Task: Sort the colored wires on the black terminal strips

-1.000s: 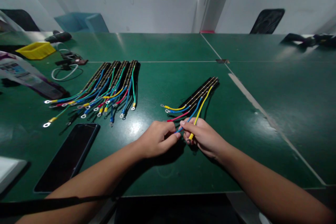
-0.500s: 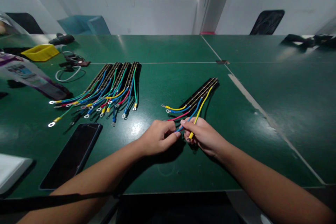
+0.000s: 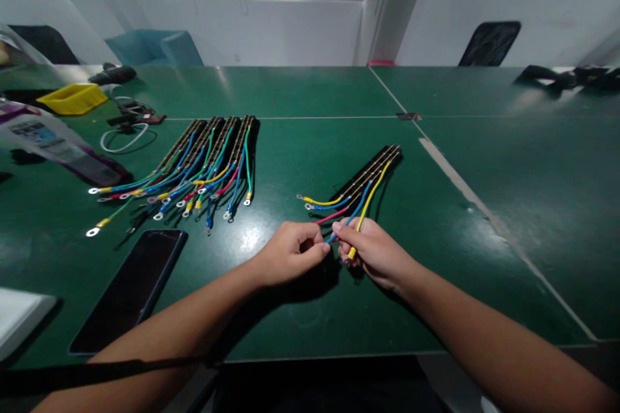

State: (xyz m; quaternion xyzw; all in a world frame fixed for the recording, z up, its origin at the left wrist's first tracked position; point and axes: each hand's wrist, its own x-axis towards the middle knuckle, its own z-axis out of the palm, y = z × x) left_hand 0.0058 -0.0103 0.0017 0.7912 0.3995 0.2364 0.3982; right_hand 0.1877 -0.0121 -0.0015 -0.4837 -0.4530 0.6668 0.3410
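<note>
A black strip with gold contacts (image 3: pixel 369 171) lies slanted on the green table (image 3: pixel 310 90), trailing yellow, blue and red wires with ring terminals. My right hand (image 3: pixel 375 251) is closed on the yellow wire (image 3: pixel 368 203) near its lower end. My left hand (image 3: pixel 290 253) pinches the end of the blue wire (image 3: pixel 357 208) just left of the right hand's fingertips. The two hands nearly touch.
A row of several similar strips with coloured wires (image 3: pixel 203 161) lies to the left. A black phone (image 3: pixel 130 287) rests near the front edge. Further left are a yellow tray (image 3: pixel 72 98), a white cable (image 3: pixel 123 139) and a plastic packet (image 3: pixel 48 142). Black chairs stand beyond the table.
My left hand's fingers have curled in slightly closer to the right hand. The camera view drifted a little; the strips and wires lie as before.
</note>
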